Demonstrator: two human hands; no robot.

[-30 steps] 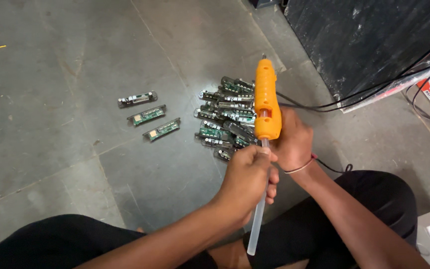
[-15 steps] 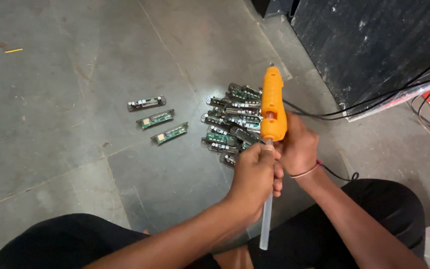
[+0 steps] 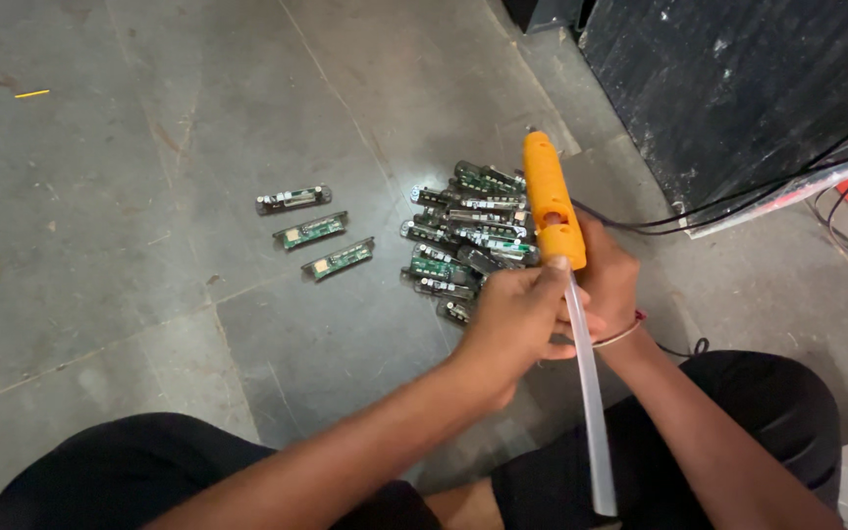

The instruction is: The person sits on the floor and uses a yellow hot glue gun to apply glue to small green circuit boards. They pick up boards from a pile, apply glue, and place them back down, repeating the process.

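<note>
**Glue gun and stick held over a floor of circuit boards**

One orange glue gun [image 3: 552,201], one clear glue stick [image 3: 586,393]. Three small green circuit boards [image 3: 312,231] lie side by side in a loose row on the grey floor [image 3: 130,196]. To their right is a pile of the same boards [image 3: 463,240], overlapping too much to count. A yellow sliver [image 3: 31,94] lies far off at the upper left. Black cables [image 3: 738,201] run along a dark wall panel [image 3: 738,79] at the right. The gun and both hands cover the right edge of the pile.

The right hand [image 3: 612,285] is wrapped closed around the gun's grip, nozzle pointing away. The left hand [image 3: 517,319] is curled, fingers pinching the stick where it enters the back of the gun. The stick trails down between the person's knees.
</note>
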